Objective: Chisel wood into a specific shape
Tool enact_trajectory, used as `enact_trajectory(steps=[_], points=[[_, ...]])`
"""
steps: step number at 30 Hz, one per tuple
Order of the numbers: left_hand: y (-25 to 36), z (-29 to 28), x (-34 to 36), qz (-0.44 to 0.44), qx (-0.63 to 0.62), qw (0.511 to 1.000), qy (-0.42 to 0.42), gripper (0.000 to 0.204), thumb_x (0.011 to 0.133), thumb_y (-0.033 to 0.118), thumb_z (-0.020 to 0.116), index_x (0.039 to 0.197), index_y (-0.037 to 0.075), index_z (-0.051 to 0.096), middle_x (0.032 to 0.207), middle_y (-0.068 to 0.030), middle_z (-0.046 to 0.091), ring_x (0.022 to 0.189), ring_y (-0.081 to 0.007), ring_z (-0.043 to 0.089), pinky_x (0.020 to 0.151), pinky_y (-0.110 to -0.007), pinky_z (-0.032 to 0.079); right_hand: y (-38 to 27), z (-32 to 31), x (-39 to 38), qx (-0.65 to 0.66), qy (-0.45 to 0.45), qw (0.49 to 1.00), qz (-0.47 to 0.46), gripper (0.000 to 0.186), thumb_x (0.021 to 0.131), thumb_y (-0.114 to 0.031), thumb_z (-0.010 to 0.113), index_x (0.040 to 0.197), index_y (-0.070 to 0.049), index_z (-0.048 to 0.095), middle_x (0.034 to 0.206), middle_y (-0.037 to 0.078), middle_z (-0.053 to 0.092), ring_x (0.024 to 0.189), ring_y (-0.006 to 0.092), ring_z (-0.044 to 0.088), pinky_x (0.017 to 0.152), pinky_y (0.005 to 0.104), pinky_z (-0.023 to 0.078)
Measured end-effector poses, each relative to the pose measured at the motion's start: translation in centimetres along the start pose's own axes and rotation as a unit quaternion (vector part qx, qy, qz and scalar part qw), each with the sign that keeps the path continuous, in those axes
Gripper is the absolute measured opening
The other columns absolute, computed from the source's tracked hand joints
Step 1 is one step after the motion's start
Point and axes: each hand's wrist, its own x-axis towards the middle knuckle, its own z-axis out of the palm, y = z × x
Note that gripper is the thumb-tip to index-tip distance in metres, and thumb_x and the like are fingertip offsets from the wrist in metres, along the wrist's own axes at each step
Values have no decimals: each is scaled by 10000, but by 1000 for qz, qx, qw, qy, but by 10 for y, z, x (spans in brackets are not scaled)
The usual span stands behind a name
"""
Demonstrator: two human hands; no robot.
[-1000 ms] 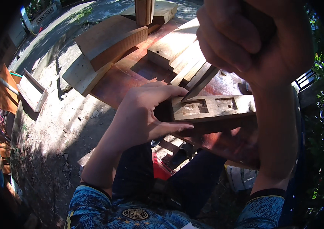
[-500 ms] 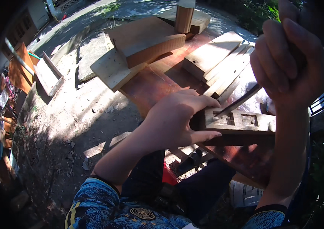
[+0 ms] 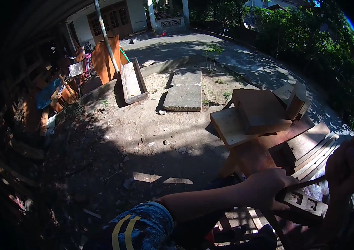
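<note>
A pale wooden block [image 3: 304, 203] with rectangular recesses cut in its top lies at the lower right. My left hand [image 3: 270, 189] is closed round its left end, thumb on the near side and fingers on the far side. Above the block, my right hand [image 3: 345, 166] is wrapped round the handle of a chisel [image 3: 308, 183], mostly hidden in the fist. The narrow dark blade slants down leftward to the block, close by my left hand. Shade and the left hand make it hard to see where the tip rests.
Stacked boards [image 3: 310, 143] lie beyond the block on a reddish-brown work surface [image 3: 250, 159]. Thick wooden pieces [image 3: 260, 108] are piled at its far end. Farther left are a concrete slab [image 3: 184, 93] and a wooden trough [image 3: 133, 85] on the ground.
The view has swung left and up, so the hands and block now appear lower right. My right hand still grips the chisel and the left still holds the block.
</note>
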Motion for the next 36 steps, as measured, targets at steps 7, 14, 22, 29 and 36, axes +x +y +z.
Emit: enact_trajectory(steps=[7,14,22,29,36], points=[[-6,0,-1,77,-2,997,30,633,784,297,900,1316,23,695,1023,-166,687,1012,-355,667,896,-458,540,-12,0,4,-6,19,1000,-10,517,1148,-128,451,1659,-112,374,661,-7,415,425,66,325,365,240,309],[-6,-1,-2,75,3,997,25,606,801,314,898,1295,32,686,1004,-159,676,971,-352,677,862,-461,542,-6,13,-1,-21,52,998,13,528,1133,-139,485,1652,-106,396,664,-15,421,440,54,334,370,236,309],[-6,0,-1,53,0,998,17,650,778,339,905,1303,78,627,1012,-167,649,989,-367,676,862,-487,540,-4,24,0,-61,60,996,7,537,1103,-132,514,1632,-109,429,663,-24,430,443,47,342,382,229,306],[-5,-2,-2,57,13,998,18,635,785,347,903,1291,79,628,1006,-167,647,973,-369,674,853,-484,537,-4,23,-3,-82,59,995,7,552,1096,-121,510,1639,-114,413,672,-21,435,443,50,342,381,233,295],[1,-5,-2,42,16,999,4,607,811,319,908,1292,63,640,997,-148,652,953,-331,674,843,-452,535,-1,15,-2,-10,72,996,43,493,1114,-154,508,1602,-140,439,664,-25,429,438,52,345,371,239,286]])
